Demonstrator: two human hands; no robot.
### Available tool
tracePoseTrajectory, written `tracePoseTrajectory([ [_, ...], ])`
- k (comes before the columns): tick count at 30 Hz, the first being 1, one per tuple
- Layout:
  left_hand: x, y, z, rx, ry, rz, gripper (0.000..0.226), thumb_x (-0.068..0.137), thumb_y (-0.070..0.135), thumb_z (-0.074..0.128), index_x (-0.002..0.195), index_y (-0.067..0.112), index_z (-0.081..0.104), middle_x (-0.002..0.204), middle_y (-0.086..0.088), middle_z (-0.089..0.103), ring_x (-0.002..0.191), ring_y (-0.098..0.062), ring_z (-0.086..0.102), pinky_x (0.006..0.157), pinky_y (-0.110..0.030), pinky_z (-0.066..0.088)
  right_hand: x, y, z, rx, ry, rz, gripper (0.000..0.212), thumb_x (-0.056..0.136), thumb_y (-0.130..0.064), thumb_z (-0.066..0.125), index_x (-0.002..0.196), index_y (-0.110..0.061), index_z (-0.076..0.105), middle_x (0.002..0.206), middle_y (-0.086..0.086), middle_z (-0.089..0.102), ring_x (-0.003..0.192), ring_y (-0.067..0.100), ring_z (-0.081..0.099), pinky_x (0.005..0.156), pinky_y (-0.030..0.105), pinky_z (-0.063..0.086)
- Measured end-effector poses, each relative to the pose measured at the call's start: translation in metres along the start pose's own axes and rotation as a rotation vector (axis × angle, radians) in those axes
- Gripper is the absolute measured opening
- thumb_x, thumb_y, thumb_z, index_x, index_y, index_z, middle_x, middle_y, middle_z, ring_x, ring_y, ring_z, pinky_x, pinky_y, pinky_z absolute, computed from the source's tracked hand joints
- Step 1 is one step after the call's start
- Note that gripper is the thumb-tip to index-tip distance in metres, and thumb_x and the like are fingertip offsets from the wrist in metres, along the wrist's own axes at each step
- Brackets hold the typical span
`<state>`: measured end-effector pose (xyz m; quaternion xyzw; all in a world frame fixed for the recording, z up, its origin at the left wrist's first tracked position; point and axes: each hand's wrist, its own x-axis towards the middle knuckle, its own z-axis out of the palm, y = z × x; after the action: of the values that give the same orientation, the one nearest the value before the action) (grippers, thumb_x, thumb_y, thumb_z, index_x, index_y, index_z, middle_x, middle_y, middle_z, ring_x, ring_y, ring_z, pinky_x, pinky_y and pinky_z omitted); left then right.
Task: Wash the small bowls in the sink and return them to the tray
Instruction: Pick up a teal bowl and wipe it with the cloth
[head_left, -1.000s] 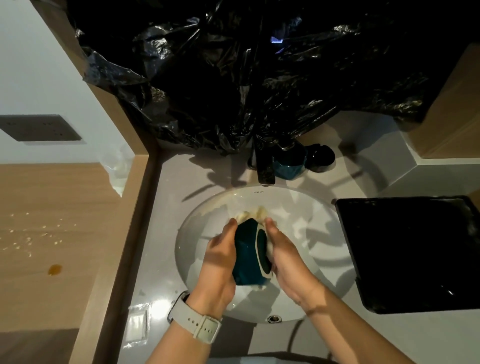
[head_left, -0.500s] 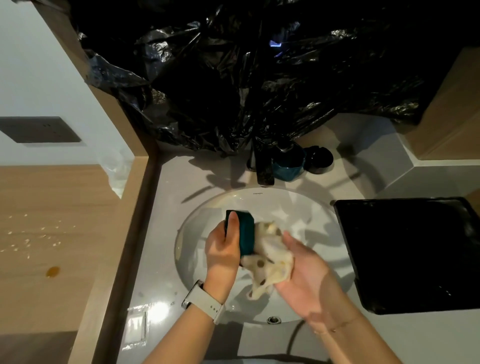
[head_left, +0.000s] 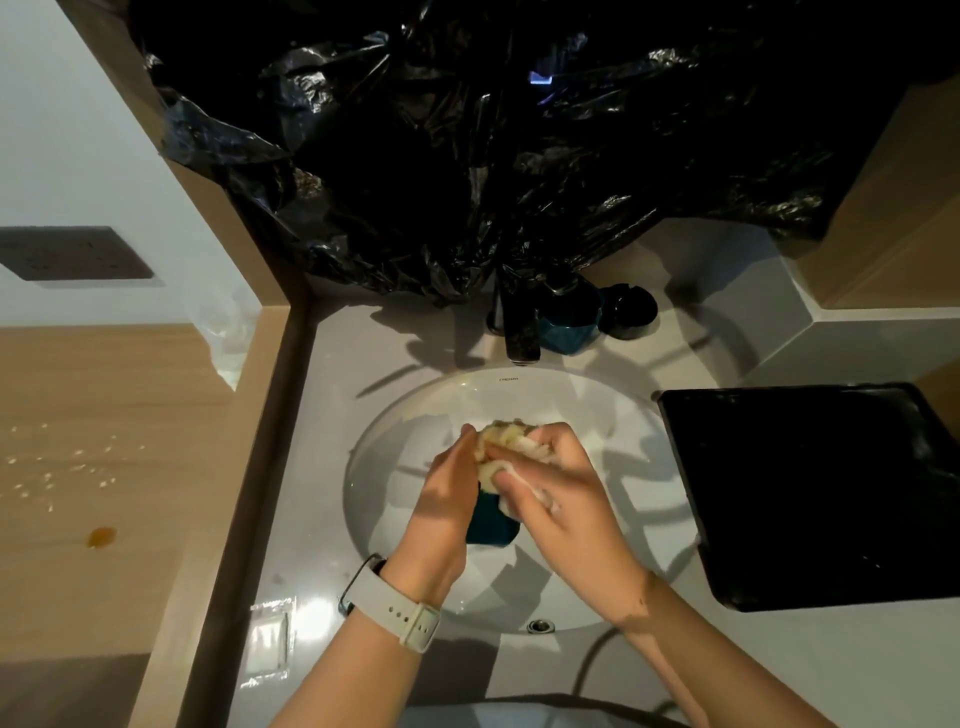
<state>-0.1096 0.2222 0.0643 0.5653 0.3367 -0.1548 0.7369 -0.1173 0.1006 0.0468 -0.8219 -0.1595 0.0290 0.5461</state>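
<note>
Head view: both hands work over the white sink (head_left: 395, 415); the left hand (head_left: 449, 499) grasps a small teal bowl (head_left: 491, 522), fingers curled round its far side, so that only the bowl's lower part shows between the two hands, held above the basin; the right hand (head_left: 558, 486) grips a pale cloth (head_left: 506, 441), bunched and pressed against the upper part of the bowl; the left wrist carries a light-strapped watch (head_left: 402, 616). Behind the sink stands a dark faucet (head_left: 519, 327); just to its right sit a second teal bowl (head_left: 569, 330) and a black bowl (head_left: 628, 312), both on the grey counter (head_left: 332, 364). A black tray (head_left: 810, 499) lies on the counter right of the sink; no bowl can be made out in it. Black plastic sheeting (head_left: 493, 156) hangs over the wall behind the faucet; a small clear packet (head_left: 267, 644) lies on the counter at front left.
</note>
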Motion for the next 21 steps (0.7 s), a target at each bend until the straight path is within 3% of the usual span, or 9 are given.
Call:
tracePoseTrajectory([
  [2, -0.002, -0.002, 0.002, 0.03, 0.048, 0.008, 0.044, 0.104, 0.041, 0.036, 0.087, 0.015, 0.068, 0.073, -0.005, 0.068, 0.065, -0.018, 0.065, 0.061, -0.027, 0.051, 0.016, 0.001, 0.001, 0.195, 0.083, 0.155, 0.011, 0.09, -0.018, 0.065, 0.086, -0.007, 0.067, 0.082, -0.016, 0.049, 0.079, 0.007, 0.057, 0.072, 0.021, 0.047],
  [4, -0.002, -0.001, 0.003, 0.081, 0.076, 0.003, 0.045, 0.104, 0.044, 0.034, 0.089, 0.014, 0.064, 0.07, -0.005, 0.062, 0.061, -0.018, 0.06, 0.057, -0.027, 0.047, 0.023, -0.003, -0.001, 0.345, 0.14, 0.256, 0.015, 0.087, -0.008, 0.066, 0.073, -0.012, 0.068, 0.073, -0.013, 0.048, 0.073, 0.007, 0.056, 0.07, 0.017, 0.045],
  [6, 0.0, -0.001, 0.003, 0.061, 0.087, 0.024, 0.043, 0.103, 0.044, 0.036, 0.096, 0.013, 0.064, 0.074, -0.004, 0.064, 0.064, -0.017, 0.062, 0.059, -0.027, 0.049, 0.013, -0.002, 0.001, 0.408, 0.109, 0.246, 0.009, 0.087, -0.002, 0.064, 0.088, -0.002, 0.072, 0.073, -0.012, 0.053, 0.075, 0.006, 0.058, 0.067, 0.013, 0.046],
  [9, 0.002, 0.001, 0.0, -0.046, 0.093, 0.055, 0.034, 0.102, 0.042, 0.04, 0.091, 0.016, 0.058, 0.076, -0.004, 0.07, 0.069, -0.018, 0.067, 0.063, -0.03, 0.053, -0.021, 0.005, 0.015, 0.166, 0.034, -0.021, 0.035, 0.086, -0.008, 0.067, 0.118, -0.021, 0.068, 0.093, -0.013, 0.057, 0.094, 0.003, 0.058, 0.084, 0.013, 0.045],
  [11, 0.002, 0.002, 0.002, -0.039, 0.062, 0.048, 0.042, 0.103, 0.042, 0.038, 0.093, 0.013, 0.065, 0.078, -0.007, 0.074, 0.073, -0.022, 0.07, 0.068, -0.034, 0.056, -0.021, 0.008, 0.018, 0.105, 0.123, -0.069, 0.03, 0.087, -0.015, 0.067, 0.114, -0.028, 0.07, 0.093, -0.017, 0.052, 0.091, 0.004, 0.056, 0.083, 0.013, 0.044],
  [13, -0.001, 0.001, 0.007, -0.057, 0.075, -0.001, 0.047, 0.103, 0.042, 0.037, 0.101, 0.009, 0.07, 0.084, -0.009, 0.074, 0.077, -0.026, 0.07, 0.078, -0.044, 0.059, -0.002, 0.007, 0.017, 0.153, 0.255, 0.073, 0.014, 0.09, -0.024, 0.065, 0.093, -0.013, 0.072, 0.08, -0.009, 0.048, 0.072, 0.004, 0.053, 0.07, 0.017, 0.045],
  [15, -0.003, 0.0, 0.008, -0.102, 0.109, -0.054, 0.041, 0.102, 0.041, 0.042, 0.092, 0.011, 0.068, 0.07, -0.005, 0.068, 0.063, -0.022, 0.067, 0.068, -0.042, 0.061, 0.013, 0.002, 0.01, 0.287, 0.298, 0.244, 0.022, 0.089, -0.03, 0.063, 0.081, -0.01, 0.063, 0.071, -0.001, 0.044, 0.056, 0.007, 0.047, 0.057, 0.024, 0.044],
  [17, -0.003, 0.004, 0.01, -0.167, 0.116, -0.082, 0.039, 0.101, 0.04, 0.045, 0.085, 0.012, 0.066, 0.066, -0.004, 0.065, 0.057, -0.018, 0.065, 0.058, -0.032, 0.056, 0.01, 0.003, 0.009, 0.246, 0.265, 0.19, 0.015, 0.091, -0.032, 0.061, 0.092, -0.021, 0.07, 0.075, -0.003, 0.044, 0.063, 0.009, 0.051, 0.063, 0.022, 0.047],
  [21, 0.004, 0.008, 0.011, -0.221, 0.187, -0.054, 0.045, 0.099, 0.048, 0.045, 0.096, 0.008, 0.067, 0.084, -0.014, 0.07, 0.079, -0.032, 0.069, 0.082, -0.051, 0.058, -0.015, 0.021, 0.015, 0.098, 0.237, 0.027, 0.019, 0.091, -0.039, 0.056, 0.093, -0.027, 0.071, 0.081, -0.011, 0.045, 0.078, 0.012, 0.054, 0.074, 0.022, 0.044],
])
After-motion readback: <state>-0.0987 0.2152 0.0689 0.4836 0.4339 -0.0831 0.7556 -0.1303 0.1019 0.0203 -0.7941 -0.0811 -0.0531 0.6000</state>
